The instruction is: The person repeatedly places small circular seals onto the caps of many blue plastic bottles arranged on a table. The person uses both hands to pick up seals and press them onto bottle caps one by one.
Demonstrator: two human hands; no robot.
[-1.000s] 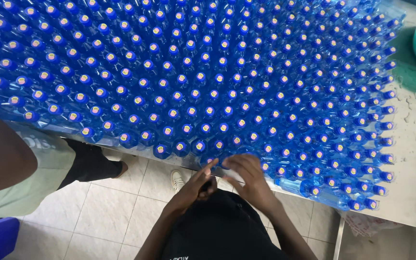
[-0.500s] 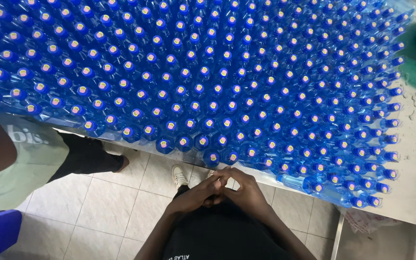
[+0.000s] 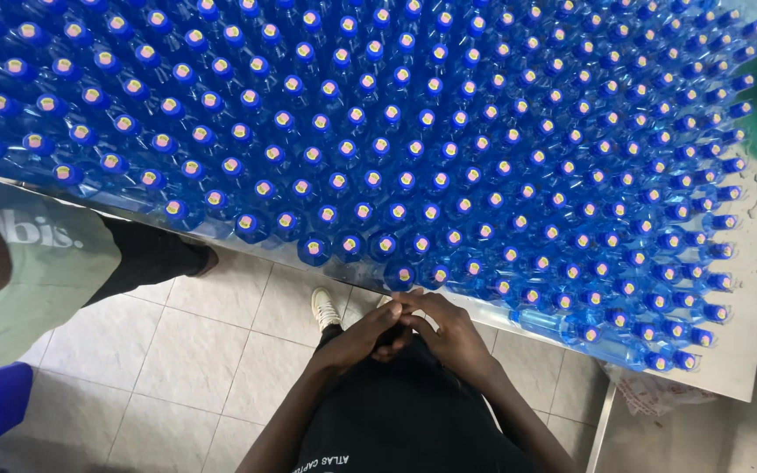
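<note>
Closest to the camera, the left hand and the right hand meet just below the table's edge, fingers curled and overlapping. Whether they pinch anything between them cannot be told; the fingertips hide each other. They sit just beneath the nearest bottle, close to its blue cap but apart from it. Beyond, a dense field of clear bottles with blue caps covers the metal table, running out of view at the top and left. At the left, another person in a pale shirt stands on the tiled floor, mostly cut off.
</note>
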